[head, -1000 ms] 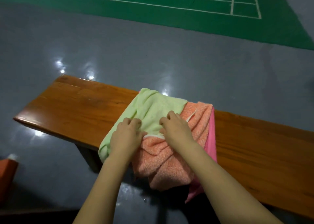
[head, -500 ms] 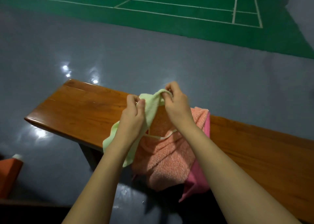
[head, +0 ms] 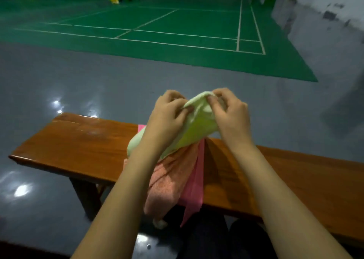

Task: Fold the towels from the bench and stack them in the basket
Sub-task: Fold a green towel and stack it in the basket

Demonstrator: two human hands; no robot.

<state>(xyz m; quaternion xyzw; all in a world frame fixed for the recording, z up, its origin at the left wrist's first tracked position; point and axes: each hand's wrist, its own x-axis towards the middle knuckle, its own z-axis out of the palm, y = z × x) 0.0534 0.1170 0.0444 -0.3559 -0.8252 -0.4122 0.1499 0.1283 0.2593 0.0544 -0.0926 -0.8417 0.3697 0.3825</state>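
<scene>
A light green towel [head: 197, 129] hangs lifted above the wooden bench [head: 78, 146]. My left hand [head: 167, 115] pinches its top edge on the left, and my right hand [head: 230, 111] pinches the same edge close beside it on the right. Under the green towel, an orange towel [head: 169, 182] lies bunched on the bench and droops over the near edge. A pink towel [head: 195, 190] lies beneath the orange one and hangs down too. No basket is in view.
The bench runs from left to right across the view, with bare wood on both sides of the towels. Grey glossy floor [head: 98, 85] lies beyond it, then a green court [head: 177, 32] with white lines. My dark-clothed legs [head: 206, 239] are below the bench edge.
Both hands took hold of the green towel, which lay flat on the pile, and raised it well above the bench. The hands have come close together at its top edge.
</scene>
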